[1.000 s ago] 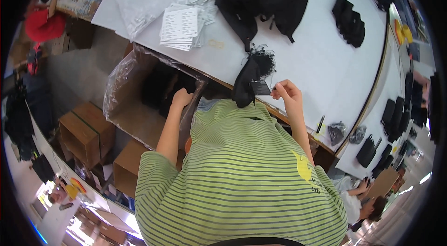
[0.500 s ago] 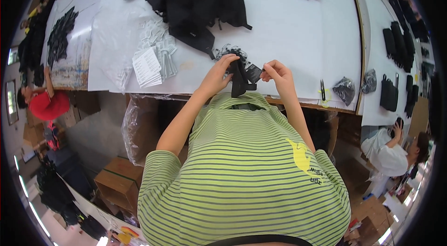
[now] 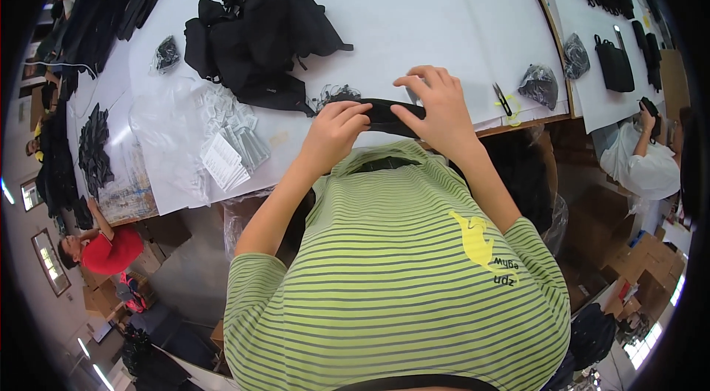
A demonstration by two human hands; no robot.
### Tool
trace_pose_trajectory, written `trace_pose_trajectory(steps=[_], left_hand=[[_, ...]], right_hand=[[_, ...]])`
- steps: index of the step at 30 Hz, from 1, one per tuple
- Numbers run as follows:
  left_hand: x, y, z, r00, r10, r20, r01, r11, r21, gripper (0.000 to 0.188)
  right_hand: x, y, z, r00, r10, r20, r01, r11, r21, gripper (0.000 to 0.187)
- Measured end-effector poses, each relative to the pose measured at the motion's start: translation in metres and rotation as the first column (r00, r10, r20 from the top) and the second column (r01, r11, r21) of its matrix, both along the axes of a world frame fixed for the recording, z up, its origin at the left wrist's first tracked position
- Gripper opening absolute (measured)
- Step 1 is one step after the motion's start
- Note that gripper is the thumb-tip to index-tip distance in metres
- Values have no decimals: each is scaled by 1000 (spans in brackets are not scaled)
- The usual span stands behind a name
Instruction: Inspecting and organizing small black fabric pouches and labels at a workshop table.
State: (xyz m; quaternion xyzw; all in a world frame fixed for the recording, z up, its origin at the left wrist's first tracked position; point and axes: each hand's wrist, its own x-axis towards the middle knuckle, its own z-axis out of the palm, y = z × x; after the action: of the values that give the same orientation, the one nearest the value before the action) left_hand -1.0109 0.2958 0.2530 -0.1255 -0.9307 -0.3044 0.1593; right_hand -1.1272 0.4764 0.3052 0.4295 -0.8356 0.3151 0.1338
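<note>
A narrow black fabric piece (image 3: 383, 117) stretches sideways between my hands at the table's near edge. My left hand (image 3: 333, 132) is closed on its left end, thumb and fingers pinching it. At the other end, the thumb of my right hand (image 3: 444, 110) touches the fabric while its fingers stay spread and raised above. Something small and greyish shows behind the right thumb, too hidden to name. Just beyond the fabric lies a tangle of thin black loops (image 3: 339, 95). Farther left is a heap of black fabric bags or garments (image 3: 259, 43).
White printed cards (image 3: 225, 162) lie left, beside clear plastic sheeting (image 3: 166, 125). To the right are black-handled snips (image 3: 503, 99) and a bagged dark bundle (image 3: 538, 86). One person in red (image 3: 111, 250) is at left, another in white (image 3: 640, 158) at right.
The black piece has turned from hanging upright to lying sideways. My right hand has let go of the dark tag it pinched and spread its fingers. The view has shifted.
</note>
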Motion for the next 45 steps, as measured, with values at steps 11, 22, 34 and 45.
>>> trace_pose_trajectory(steps=[11, 22, 34, 45], left_hand=[[33, 5, 53, 954, 276, -120, -283, 958, -41, 30], [42, 8, 70, 935, 347, -71, -347, 938, 18, 31], [51, 10, 74, 945, 309, -104, -312, 950, -9, 24], [65, 2, 79, 941, 329, -83, -334, 941, -50, 22]], right_hand=[[22, -22, 40, 905, 213, 369, -279, 950, 137, 10], [36, -24, 48, 920, 284, 269, -297, 955, 9, 11], [44, -19, 45, 890, 274, 366, -283, 959, -31, 10], [43, -30, 50, 848, 285, 447, -310, 950, -17, 15]])
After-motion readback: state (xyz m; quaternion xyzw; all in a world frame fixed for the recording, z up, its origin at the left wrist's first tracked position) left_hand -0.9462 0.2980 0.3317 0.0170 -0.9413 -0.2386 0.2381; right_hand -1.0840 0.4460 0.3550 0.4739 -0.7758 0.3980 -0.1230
